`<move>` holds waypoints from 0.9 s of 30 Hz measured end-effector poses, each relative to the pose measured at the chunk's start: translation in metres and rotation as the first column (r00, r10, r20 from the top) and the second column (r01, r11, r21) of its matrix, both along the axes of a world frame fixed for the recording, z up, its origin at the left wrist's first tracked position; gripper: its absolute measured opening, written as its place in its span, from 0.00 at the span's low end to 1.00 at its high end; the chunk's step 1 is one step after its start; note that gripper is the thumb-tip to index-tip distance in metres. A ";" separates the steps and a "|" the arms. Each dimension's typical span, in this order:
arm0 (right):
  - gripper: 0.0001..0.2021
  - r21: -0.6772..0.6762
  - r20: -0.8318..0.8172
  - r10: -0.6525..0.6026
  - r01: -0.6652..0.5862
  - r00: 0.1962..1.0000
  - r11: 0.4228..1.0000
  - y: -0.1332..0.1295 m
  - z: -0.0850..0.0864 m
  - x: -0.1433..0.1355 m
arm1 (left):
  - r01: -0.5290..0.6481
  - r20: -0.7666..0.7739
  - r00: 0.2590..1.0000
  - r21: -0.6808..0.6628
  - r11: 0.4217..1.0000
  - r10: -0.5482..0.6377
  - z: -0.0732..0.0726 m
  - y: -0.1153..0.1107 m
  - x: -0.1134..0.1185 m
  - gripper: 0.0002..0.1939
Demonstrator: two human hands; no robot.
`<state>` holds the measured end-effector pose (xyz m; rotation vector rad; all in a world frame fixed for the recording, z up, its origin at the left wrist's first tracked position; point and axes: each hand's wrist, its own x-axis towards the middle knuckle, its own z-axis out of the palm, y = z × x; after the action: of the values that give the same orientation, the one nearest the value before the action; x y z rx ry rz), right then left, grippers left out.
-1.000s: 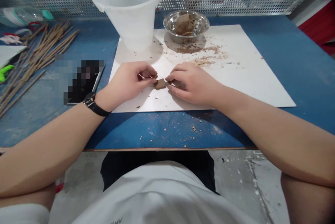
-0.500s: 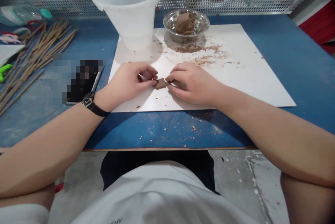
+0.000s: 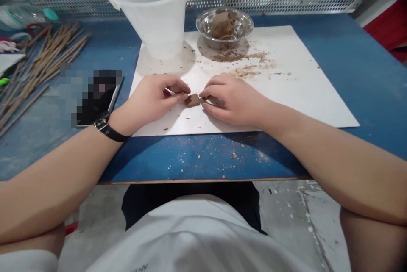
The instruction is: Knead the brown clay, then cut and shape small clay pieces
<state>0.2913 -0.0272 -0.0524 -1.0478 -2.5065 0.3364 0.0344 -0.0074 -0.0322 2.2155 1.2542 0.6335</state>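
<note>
A small flat square of brown clay (image 3: 192,101) lies at the white board's near part, between my two hands. My left hand (image 3: 159,96), a black watch on its wrist, is closed, with thumb and forefinger pinched at the square's left corner. On the other side, my right hand (image 3: 230,98) is curled, thumb and forefinger close to the square's right edge. A bit of something brown shows between those right fingers, too small and covered to name. A larger clay lump (image 3: 223,25) sits in a steel bowl (image 3: 219,44) behind my hands.
The white board (image 3: 305,90) lies on a blue table (image 3: 143,157), with clay crumbs on both. A white bucket (image 3: 155,26) stands at the board's back left. To the left are a phone (image 3: 95,102), thin sticks (image 3: 47,60) and a plastic bottle (image 3: 23,17). Perforated metal screens the back.
The whole view has shifted slightly. My left thumb and forefinger look closer together at the clay square's corner. My right hand keeps nearly the same pose.
</note>
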 end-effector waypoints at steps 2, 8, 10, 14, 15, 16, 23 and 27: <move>0.15 0.000 0.000 0.002 -0.002 1.000 1.000 0.000 0.000 0.000 | 0.001 -0.018 1.000 0.010 1.000 -0.001 -0.001 0.001 0.000 0.11; 0.14 0.011 -0.001 0.004 -0.004 1.000 1.000 -0.001 -0.001 0.000 | 0.012 -0.014 1.000 0.024 1.000 -0.011 -0.002 0.000 0.001 0.10; 0.14 0.015 -0.003 0.006 -0.006 1.000 1.000 0.000 -0.001 0.000 | 0.009 -0.006 1.000 0.010 1.000 -0.009 -0.002 0.000 0.001 0.08; 0.14 0.029 -0.006 -0.013 0.014 1.000 0.999 0.000 -0.001 0.000 | -0.002 0.036 0.999 -0.024 1.000 0.003 -0.002 0.000 0.000 0.11; 0.14 0.034 -0.006 -0.022 0.022 1.000 0.999 0.000 -0.001 0.000 | -0.001 0.038 0.999 -0.027 1.000 0.002 -0.003 0.000 0.000 0.11; 0.14 0.037 -0.004 -0.030 0.030 1.000 0.999 0.000 -0.002 0.000 | 0.001 0.036 0.999 -0.026 1.000 0.000 -0.003 0.000 0.000 0.11; 0.14 0.066 -0.013 -0.082 0.083 0.997 0.994 0.006 -0.009 -0.003 | 0.003 0.033 0.999 -0.023 1.000 -0.002 -0.002 0.000 0.000 0.11; 0.14 0.071 0.019 -0.081 0.080 0.996 0.994 0.008 -0.010 -0.004 | -0.048 0.045 0.998 0.000 0.999 0.048 0.006 0.001 -0.005 0.13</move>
<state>0.2873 -0.0191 -0.0623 -1.1266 -2.4680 0.2123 0.0289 -0.0064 -0.0258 2.1655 1.2882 0.6987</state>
